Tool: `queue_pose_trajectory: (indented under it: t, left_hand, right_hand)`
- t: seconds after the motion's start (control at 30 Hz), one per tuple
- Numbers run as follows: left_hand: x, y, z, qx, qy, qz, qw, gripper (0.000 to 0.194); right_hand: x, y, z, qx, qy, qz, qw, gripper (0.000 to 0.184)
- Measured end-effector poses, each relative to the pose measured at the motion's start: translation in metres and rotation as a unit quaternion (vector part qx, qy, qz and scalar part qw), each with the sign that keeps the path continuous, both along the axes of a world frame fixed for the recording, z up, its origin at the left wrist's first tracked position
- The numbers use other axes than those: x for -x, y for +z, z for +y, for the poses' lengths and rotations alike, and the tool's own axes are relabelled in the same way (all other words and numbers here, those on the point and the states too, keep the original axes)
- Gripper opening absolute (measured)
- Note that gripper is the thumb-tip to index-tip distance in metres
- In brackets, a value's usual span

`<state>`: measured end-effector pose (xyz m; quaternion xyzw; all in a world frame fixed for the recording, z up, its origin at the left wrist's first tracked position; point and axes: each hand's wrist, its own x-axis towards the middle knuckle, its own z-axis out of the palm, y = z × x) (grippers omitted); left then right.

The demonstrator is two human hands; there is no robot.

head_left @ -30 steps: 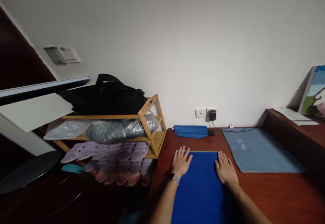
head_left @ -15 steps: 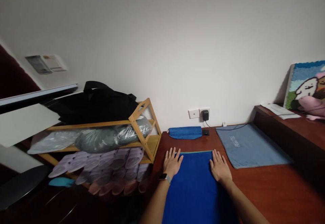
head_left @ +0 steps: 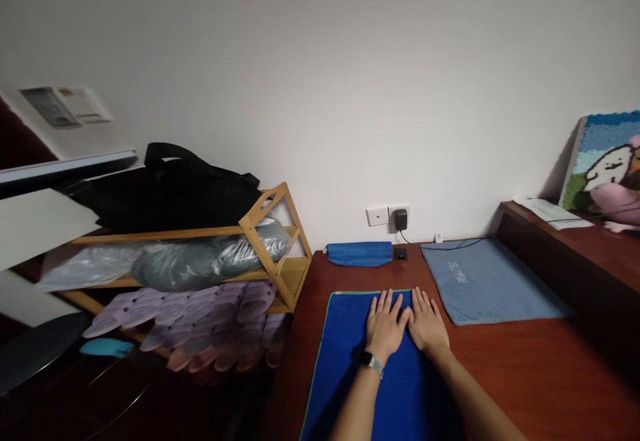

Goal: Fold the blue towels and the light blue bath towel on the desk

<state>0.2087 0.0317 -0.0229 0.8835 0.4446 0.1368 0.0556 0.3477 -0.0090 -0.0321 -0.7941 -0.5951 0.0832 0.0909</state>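
A royal-blue towel with a thin green edge lies flat on the reddish-brown wooden tabletop. My left hand, a watch on its wrist, rests palm down on the towel near its far edge, fingers stretched out. Right beside it, my right hand presses flat at the towel's far right corner, fingers extended. The thumbs almost meet, and I cannot tell whether they touch. My forearms cover part of the towel, and its near end runs out of the frame.
Against the wall lies a folded blue cloth, left of a plugged-in black adapter. A grey-blue cloth with lettering lies to the right. A raised ledge bounds the right side; a wooden shoe rack stands left.
My left hand has slid right across the towel from its far left corner to beside my right hand. The right hand stays at the right corner. The view has shifted slightly.
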Motion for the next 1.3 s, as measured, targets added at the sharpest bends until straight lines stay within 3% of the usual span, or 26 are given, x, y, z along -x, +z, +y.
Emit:
queue_pose_trajectory:
  t: [0.37,0.47,0.73,0.93,1.03,1.13,1.23,1.3]
  left_hand:
    - [0.112,0.001,0.024,0.000,0.092,0.066,0.994,0.063]
    - [0.128,-0.004,0.028,-0.013,0.104,0.063,0.993,0.064]
    - [0.124,0.004,0.021,-0.021,0.113,0.041,0.992,0.062]
    - [0.122,0.006,0.022,-0.019,0.113,0.047,0.992,0.062]
    - [0.123,0.006,0.026,-0.024,0.116,0.056,0.991,0.062]
    - [0.125,0.012,0.028,-0.011,0.119,0.076,0.990,0.062]
    - [0.113,0.024,0.017,-0.024,0.112,0.074,0.991,0.060]
    - [0.091,0.029,-0.005,-0.053,0.084,0.049,0.994,0.060]
  right_hand:
    - [0.002,0.002,0.000,0.004,-0.021,0.002,1.000,0.069]
    - [0.002,0.001,-0.001,0.006,-0.020,-0.001,1.000,0.070]
    - [0.009,0.020,-0.004,0.049,-0.023,-0.012,0.998,0.067]
    - [0.027,0.019,-0.058,-0.007,-0.003,-0.029,1.000,0.067]
    - [0.034,0.015,-0.082,0.009,-0.006,-0.005,1.000,0.069]
    - [0.038,0.017,-0.089,0.022,-0.009,0.009,1.000,0.068]
    - [0.039,0.023,-0.087,0.020,-0.014,0.023,0.999,0.067]
    - [0.038,0.025,-0.086,0.018,-0.015,0.032,0.999,0.067]
